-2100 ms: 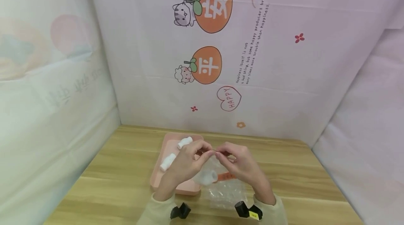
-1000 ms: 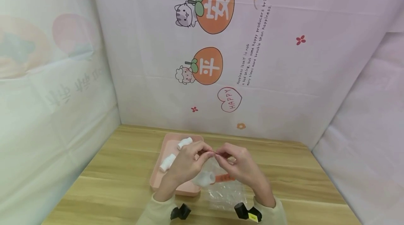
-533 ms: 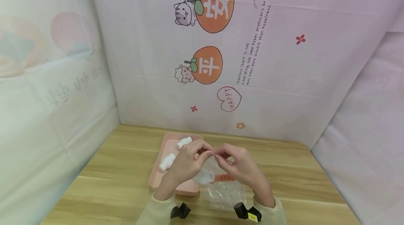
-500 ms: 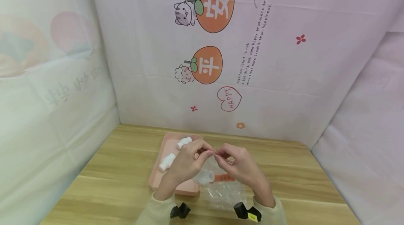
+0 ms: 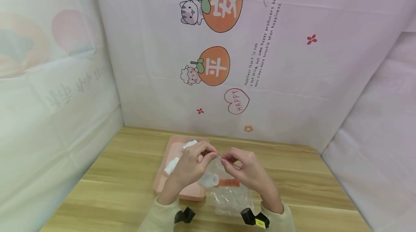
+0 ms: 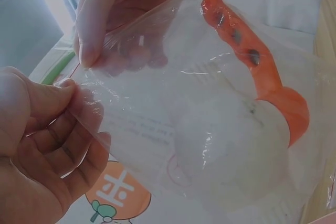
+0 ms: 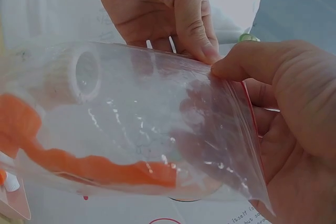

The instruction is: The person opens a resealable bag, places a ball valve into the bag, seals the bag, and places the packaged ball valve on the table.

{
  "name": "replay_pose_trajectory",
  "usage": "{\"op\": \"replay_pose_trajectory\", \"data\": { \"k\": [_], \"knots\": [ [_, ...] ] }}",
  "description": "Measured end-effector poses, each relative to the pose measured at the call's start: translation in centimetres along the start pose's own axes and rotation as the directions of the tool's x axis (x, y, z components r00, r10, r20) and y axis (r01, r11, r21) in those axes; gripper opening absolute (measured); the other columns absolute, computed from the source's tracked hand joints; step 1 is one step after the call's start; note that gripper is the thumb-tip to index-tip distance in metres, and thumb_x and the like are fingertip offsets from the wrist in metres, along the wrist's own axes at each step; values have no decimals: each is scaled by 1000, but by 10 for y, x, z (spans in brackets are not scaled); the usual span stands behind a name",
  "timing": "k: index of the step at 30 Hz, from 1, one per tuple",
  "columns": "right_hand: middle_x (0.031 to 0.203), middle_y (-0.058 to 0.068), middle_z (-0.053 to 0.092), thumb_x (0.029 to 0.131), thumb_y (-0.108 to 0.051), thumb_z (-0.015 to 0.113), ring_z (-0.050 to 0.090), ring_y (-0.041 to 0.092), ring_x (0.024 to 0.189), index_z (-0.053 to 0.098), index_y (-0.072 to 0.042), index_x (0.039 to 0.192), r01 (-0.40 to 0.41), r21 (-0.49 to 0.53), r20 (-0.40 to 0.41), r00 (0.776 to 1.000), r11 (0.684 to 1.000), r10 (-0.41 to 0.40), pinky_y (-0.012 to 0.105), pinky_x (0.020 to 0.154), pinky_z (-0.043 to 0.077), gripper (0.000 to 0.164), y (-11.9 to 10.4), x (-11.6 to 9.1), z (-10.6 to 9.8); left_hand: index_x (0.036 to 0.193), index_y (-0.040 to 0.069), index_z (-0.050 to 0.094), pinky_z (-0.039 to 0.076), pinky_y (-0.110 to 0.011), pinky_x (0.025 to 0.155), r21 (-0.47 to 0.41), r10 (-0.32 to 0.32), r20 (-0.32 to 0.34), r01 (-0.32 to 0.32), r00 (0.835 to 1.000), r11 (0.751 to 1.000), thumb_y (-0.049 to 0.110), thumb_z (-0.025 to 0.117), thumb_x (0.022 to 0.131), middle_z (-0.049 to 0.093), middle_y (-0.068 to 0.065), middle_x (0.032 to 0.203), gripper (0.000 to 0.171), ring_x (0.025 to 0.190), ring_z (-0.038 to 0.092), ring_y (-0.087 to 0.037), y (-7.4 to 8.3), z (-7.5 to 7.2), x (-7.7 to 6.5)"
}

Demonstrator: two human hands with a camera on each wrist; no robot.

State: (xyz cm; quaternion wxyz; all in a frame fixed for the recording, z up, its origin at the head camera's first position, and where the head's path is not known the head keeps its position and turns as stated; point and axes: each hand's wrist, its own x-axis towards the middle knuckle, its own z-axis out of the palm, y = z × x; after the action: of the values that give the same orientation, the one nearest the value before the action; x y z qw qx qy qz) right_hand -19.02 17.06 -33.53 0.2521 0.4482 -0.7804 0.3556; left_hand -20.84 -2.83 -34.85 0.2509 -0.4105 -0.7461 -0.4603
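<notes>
A clear zip bag (image 6: 136, 108) with a thin red seal line hangs between my hands. Inside are a cloudy white hollow part with a round mouth (image 7: 86, 74) and an orange wavy strip (image 6: 268, 72) with dark holes along it. My left hand (image 5: 191, 163) pinches the bag's top edge between thumb and fingers. Close beside it, my right hand (image 5: 245, 167) pinches the same edge farther right. A short stretch of the red line shows between the fingertips. In the right wrist view, the left hand's lower fingers show blurred through the plastic.
A pink tray (image 5: 160, 181) on the wood-grain table (image 5: 107, 174) stands left of the bag, with white pieces (image 5: 171, 166) in it, partly behind my left hand. Crinkled clear plastic (image 5: 232, 203) shows below the bag. A printed white cloth (image 5: 279, 116) rises behind the table.
My left hand has shifted slightly left and up, widening the gap between the fingertips. The bag's contents have swung a little left. The right hand has barely moved.
</notes>
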Motion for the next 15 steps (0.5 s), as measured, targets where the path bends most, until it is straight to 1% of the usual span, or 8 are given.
{"op": "replay_pose_trajectory", "data": {
  "k": [6, 11, 15],
  "knots": [
    [73, -2, 63, 80, 5, 64, 60, 4, 66, 62, -11, 85, -4, -8, 4, 1000, 1000, 4, 17, 62, 51, 17, 0, 0, 0, 89, 14, 62, 45, -16, 59, 3, 11, -8, -11, 1000, 1000, 18, 59, 91, 56, 7, 77, 6, 67, 51, -2, -1, -1, 0],
    [71, -1, 62, 77, 9, 65, 59, 6, 64, 61, -9, 83, 6, -7, 6, 1000, 1000, -6, 14, 62, 49, 19, 2, -2, 1, 89, 14, 62, 45, -16, 59, 5, 10, -9, -10, 1000, 1000, 18, 59, 91, 55, 7, 76, 6, 66, 50, -2, 0, -3, 0],
    [71, 0, 62, 76, 10, 65, 60, 7, 64, 61, -8, 82, 7, -5, 10, 1000, 1000, -7, 16, 61, 51, 20, 3, -2, 1, 88, 14, 62, 44, -16, 58, 17, 5, -15, -5, 1000, 1000, 20, 58, 91, 56, 7, 76, 8, 66, 49, -2, 0, -4, -1]
  ]
}}
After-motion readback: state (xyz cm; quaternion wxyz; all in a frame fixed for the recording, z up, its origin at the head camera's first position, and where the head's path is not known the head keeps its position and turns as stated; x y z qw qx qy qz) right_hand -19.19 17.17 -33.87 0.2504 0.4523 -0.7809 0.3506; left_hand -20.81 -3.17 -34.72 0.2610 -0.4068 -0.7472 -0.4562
